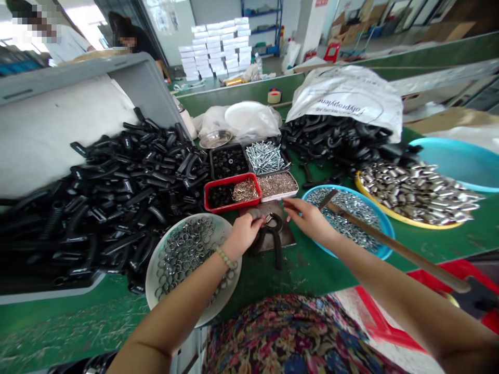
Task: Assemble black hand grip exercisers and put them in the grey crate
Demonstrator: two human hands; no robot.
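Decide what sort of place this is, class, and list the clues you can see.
Probably a small factory assembly workshop: a long green workbench holds heaped black moulded parts and a tray of silver screws, with stacked white cartons behind.

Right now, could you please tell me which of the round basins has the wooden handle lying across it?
The blue one, beneath the wooden handle; the white basin and yellow basin have none.
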